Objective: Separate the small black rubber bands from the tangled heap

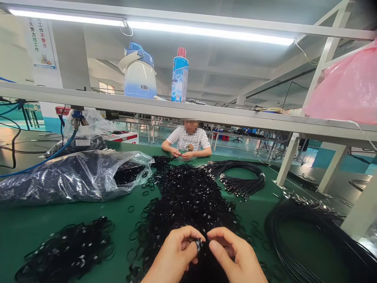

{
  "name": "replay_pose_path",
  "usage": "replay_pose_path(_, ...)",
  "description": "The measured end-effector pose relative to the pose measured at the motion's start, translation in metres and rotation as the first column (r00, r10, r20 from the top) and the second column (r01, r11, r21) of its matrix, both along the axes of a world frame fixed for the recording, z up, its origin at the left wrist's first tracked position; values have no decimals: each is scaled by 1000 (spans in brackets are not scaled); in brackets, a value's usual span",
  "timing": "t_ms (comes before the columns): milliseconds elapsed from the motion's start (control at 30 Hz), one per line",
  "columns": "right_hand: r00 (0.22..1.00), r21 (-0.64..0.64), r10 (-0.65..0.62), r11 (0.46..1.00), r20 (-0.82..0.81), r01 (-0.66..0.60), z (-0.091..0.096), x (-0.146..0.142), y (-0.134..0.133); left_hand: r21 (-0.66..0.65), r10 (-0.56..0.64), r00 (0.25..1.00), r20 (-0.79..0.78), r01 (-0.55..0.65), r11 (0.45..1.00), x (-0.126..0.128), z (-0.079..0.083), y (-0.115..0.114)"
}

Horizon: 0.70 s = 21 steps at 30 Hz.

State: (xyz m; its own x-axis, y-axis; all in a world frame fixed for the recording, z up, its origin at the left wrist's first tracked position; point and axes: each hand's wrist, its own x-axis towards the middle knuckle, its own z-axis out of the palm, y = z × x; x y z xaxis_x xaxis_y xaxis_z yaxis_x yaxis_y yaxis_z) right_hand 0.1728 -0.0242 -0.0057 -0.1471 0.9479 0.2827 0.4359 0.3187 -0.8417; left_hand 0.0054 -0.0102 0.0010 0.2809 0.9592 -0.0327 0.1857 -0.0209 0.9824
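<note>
1. Head view, the hands: the left hand point(173, 255) and right hand point(237, 255) sit close together at the bottom edge, above a heap of loose black rubber loops point(185, 204).
2. Grip: both hands are closed in a pinch. The left thumb and fingers hold a small black cord loop point(199, 245) with a shiny metal fitting, and the right fingertips point(213, 244) pinch the black part beside that fitting. The exact shape of the piece is partly hidden by the fingers.
3. Held piece: it lies between the hands, just above the heap and over the near edge of the green workbench mat point(38, 239).
4. Around the hands: a smaller pile of black loops point(66, 251) lies to the left, and a large coil of black cord point(297, 239) lies to the right. Farther ahead is a bundle of black cords with metal ends point(241, 182). A clear plastic bag of black loops point(73, 179) lies on the mat at left.
5. Across the bench: a co-worker in a striped shirt point(188, 139) sits facing the camera, hands together at the bench edge; what those hands hold is too small to tell.
6. Overhead: a white metal shelf point(206, 116) carries a blue-and-white dispenser point(140, 72) and a blue spray can point(180, 76). A pink plastic bag point(346, 88) hangs at right.
</note>
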Motion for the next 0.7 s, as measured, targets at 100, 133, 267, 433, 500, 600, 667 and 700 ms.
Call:
replay_pose_path(100,983,-50,46,997,-179,-56,-8,-9,2,-15,-26,999,27,26,1000,1,0,-1)
replay_pose_path(133,978,-59,30,997,-207,-43,-10,-10,3,-17,-30,999,41,31,999,1,0,-1)
replay_pose_path(267,965,-1,-178,984,-195,181,-11,-1,4,-32,10,996,92,-7,999,0,0,2)
replay_pose_path(433,906,92,-420,901,-54,424,5,23,2,-27,38,987,157,-34,999,0,-2,4)
replay_pose_path(500,946,132,-325,937,-1,322,11,23,-1,-23,17,979,201,-13,1000,0,-5,5)
replay_pose_path(600,991,149,-126,982,40,118,14,9,-5,-23,2,966,258,4,1000,1,-7,6)
replay_pose_path(667,996,162,-85,984,35,78,14,-2,-8,-22,-10,959,284,17,1000,2,-6,6)
replay_pose_path(700,995,178,-87,981,38,79,13,-7,-9,-17,-17,957,290,23,1000,3,-4,5)
